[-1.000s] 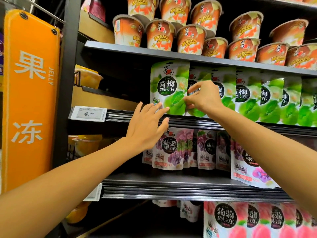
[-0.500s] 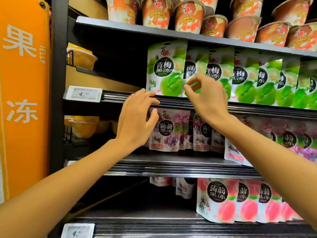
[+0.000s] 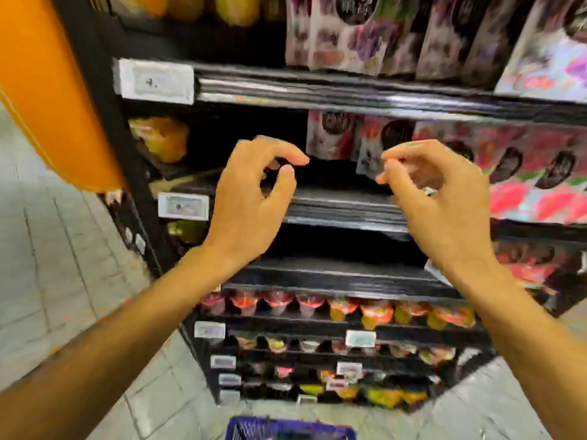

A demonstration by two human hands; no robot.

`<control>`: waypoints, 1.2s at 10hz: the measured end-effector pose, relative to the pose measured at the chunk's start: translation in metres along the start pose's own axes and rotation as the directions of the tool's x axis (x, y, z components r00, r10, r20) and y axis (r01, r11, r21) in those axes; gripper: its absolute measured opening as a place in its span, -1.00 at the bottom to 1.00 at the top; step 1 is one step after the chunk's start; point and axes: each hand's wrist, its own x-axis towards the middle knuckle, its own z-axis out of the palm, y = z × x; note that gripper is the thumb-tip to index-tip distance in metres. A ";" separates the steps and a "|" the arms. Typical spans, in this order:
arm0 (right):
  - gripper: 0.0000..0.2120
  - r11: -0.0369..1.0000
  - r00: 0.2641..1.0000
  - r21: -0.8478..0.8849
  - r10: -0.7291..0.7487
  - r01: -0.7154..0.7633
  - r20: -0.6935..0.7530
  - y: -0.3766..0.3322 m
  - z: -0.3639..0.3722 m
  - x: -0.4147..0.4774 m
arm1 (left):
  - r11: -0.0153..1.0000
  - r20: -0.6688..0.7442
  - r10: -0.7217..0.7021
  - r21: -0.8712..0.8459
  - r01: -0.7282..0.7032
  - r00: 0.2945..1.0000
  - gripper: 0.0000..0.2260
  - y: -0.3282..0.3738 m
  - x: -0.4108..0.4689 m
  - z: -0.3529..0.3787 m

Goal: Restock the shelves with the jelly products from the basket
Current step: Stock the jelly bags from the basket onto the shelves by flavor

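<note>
Head view, smeared by motion. Left hand (image 3: 244, 204) up in front of the middle shelf (image 3: 343, 206), grip apart: fingers loosely curled, thumb and forefinger close together, holding nothing. Right hand (image 3: 444, 201) level with it and near, grip also loosely curled, with nothing seen in it. Its fingertips (image 3: 382, 178) overlapping the corner of a pale pouch (image 3: 368, 160) behind; too blurred to tell whether touching.

Purple basket (image 3: 290, 430) at the bottom edge, on the tiled floor (image 3: 63, 249) below the hands. Only its rim in view, contents out of sight.

Purple jelly pouches (image 3: 349, 30) standing in a row on the upper shelf. Pink jelly pouches (image 3: 524, 173) filling the right part of the middle shelf, a few more at the back behind the hands. Yellow jelly cups (image 3: 162, 138) in the left bay. Small jelly cups (image 3: 349, 308), red, orange and yellow, in rows on the low shelves. White price tags (image 3: 155, 81) on the shelf edges. Orange panel (image 3: 47, 84) on the left.
</note>
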 end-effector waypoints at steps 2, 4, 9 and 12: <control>-0.89 0.903 0.881 0.009 0.416 -0.429 0.225 0.099 0.039 -0.161 | 0.933 0.193 -0.343 -0.041 0.357 0.919 -0.81 -0.058 -0.170 0.046; -0.89 0.610 0.474 -0.302 0.776 -0.733 0.417 0.219 0.089 -0.337 | 0.606 0.407 -0.754 0.130 0.785 0.515 -0.73 -0.134 -0.383 0.098; -0.88 -0.022 -0.253 -0.589 0.916 -0.808 0.311 0.432 0.220 -0.707 | 0.062 0.351 -0.927 0.495 0.867 -0.134 -0.84 -0.284 -0.800 0.176; -0.65 -0.150 -0.281 -0.696 0.957 -0.702 0.077 0.511 0.299 -0.843 | 0.119 0.529 -0.827 0.496 0.860 -0.190 -0.81 -0.332 -0.909 0.249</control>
